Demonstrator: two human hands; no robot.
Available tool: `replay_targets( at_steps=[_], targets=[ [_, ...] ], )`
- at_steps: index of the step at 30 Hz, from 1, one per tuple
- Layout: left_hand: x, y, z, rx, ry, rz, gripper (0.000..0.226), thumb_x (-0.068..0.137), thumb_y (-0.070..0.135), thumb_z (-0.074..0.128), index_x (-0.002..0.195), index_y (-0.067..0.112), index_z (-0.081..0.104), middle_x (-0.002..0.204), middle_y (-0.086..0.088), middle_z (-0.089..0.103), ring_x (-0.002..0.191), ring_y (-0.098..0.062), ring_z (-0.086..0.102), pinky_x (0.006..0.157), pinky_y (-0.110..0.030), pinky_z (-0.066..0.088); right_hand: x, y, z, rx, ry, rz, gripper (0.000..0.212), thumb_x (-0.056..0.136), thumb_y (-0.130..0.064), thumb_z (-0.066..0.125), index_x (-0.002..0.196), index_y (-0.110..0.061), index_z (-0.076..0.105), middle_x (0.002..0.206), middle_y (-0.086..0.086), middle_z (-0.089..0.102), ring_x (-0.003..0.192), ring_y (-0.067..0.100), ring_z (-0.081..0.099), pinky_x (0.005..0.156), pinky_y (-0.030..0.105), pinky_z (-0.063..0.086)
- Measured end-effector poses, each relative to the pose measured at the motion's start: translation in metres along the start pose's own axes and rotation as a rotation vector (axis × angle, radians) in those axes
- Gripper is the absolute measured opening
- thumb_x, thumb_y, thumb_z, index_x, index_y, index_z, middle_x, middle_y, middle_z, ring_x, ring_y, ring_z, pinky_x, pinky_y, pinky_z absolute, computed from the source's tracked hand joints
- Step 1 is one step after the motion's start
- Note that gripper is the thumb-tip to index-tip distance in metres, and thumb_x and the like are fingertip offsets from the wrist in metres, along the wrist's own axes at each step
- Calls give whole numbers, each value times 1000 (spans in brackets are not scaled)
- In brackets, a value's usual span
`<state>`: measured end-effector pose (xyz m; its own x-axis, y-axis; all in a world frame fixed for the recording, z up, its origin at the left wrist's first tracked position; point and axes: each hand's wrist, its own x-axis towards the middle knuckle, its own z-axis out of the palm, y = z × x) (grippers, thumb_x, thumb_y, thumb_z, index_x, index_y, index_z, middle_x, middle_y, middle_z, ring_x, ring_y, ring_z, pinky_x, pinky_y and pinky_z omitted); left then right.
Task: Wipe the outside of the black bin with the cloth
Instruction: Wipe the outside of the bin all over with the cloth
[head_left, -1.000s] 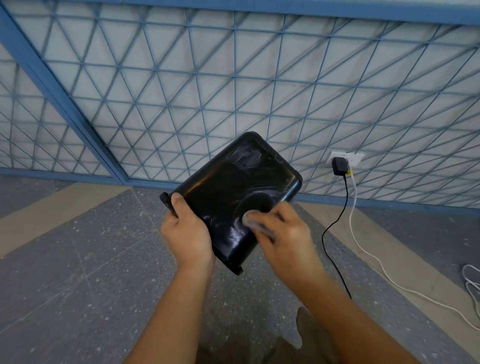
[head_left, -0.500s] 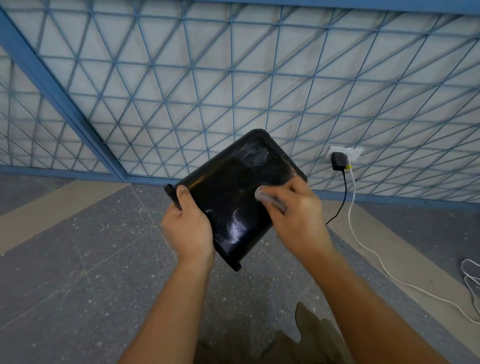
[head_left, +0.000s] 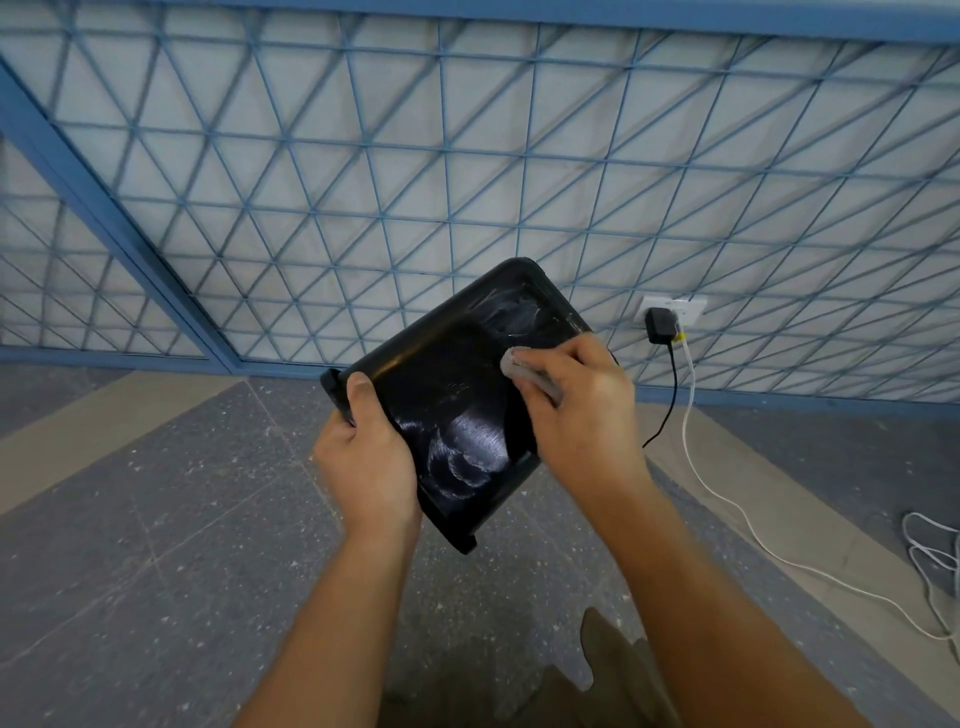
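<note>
A black bin (head_left: 457, 384) is held up in the air in front of me, tilted, with one broad glossy side facing me and its rim toward the lower left. Wet wipe streaks show on that side. My left hand (head_left: 366, 457) grips the bin's rim edge, thumb on the outer face. My right hand (head_left: 576, 410) holds a small grey cloth (head_left: 524, 371) bunched in its fingers and presses it against the upper right part of the bin's side. Most of the cloth is hidden under the fingers.
A blue metal lattice wall (head_left: 467, 182) stands behind. A black charger (head_left: 660, 325) sits in a white socket (head_left: 675, 306), with a black cable (head_left: 667, 400) and a white cable (head_left: 727, 499) trailing over the grey speckled floor (head_left: 156, 545) to the right.
My right hand has slid the cloth up the bin's side, from the lower middle toward the upper right. Fresh streaks show on the lower part. The left hand keeps its grip.
</note>
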<state>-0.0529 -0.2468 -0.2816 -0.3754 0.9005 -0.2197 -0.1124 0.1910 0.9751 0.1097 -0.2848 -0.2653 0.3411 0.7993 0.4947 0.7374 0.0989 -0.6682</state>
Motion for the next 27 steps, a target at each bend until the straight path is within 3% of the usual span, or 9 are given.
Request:
replay_targets(
  at_steps=[4, 6, 12, 17, 23, 25, 27],
  targets=[
    [1, 1, -1, -44, 10, -27, 44, 105, 51, 55, 84, 18, 74, 75, -3, 74, 79, -30, 75, 74, -44, 60, -17, -25, 14, -19, -181, -153, 18, 97, -17, 70, 115, -17, 75, 102, 1, 54, 85, 17, 61, 75, 35, 57],
    [4, 2, -2, -59, 23, -30, 43, 106, 48, 55, 82, 18, 74, 70, 1, 74, 74, -26, 74, 70, -40, 59, -27, -24, 12, -31, -238, -180, 20, 97, -17, 71, 116, -18, 75, 103, -1, 55, 88, 15, 61, 75, 34, 57],
    [3, 5, -2, -35, 30, -1, 44, 107, 50, 54, 80, 20, 72, 76, -3, 70, 75, -22, 70, 75, -42, 58, -2, -1, 1, -23, 25, 11, 21, 92, -17, 77, 112, -15, 79, 97, -2, 58, 82, 10, 62, 76, 29, 58],
    [5, 7, -3, -64, 53, -30, 45, 106, 48, 55, 78, 17, 72, 73, -2, 73, 71, -23, 71, 71, -41, 57, -31, -29, 17, -26, -220, -152, 20, 97, -17, 70, 116, -18, 73, 104, -1, 54, 85, 15, 61, 72, 34, 58],
    [1, 3, -3, 0, 27, -2, 47, 105, 52, 56, 74, 19, 70, 66, 2, 67, 71, -22, 69, 73, -43, 56, 0, -9, 2, -22, 39, 67, 20, 93, -16, 75, 112, -16, 78, 100, -4, 59, 86, 5, 62, 81, 27, 58],
    [-1, 3, -2, -4, 24, -10, 49, 104, 54, 56, 74, 19, 71, 66, 2, 68, 69, -24, 70, 70, -42, 56, -1, -22, 8, -34, 15, 7, 19, 94, -15, 72, 113, -17, 77, 99, -3, 57, 83, 8, 59, 77, 29, 57],
    [-2, 5, -3, -32, 35, -23, 46, 106, 49, 55, 77, 17, 71, 64, 3, 69, 64, -18, 69, 62, -34, 55, -21, -34, 16, -29, -130, -108, 17, 98, -17, 66, 113, -18, 73, 99, 0, 53, 82, 16, 58, 72, 36, 57]
  ],
)
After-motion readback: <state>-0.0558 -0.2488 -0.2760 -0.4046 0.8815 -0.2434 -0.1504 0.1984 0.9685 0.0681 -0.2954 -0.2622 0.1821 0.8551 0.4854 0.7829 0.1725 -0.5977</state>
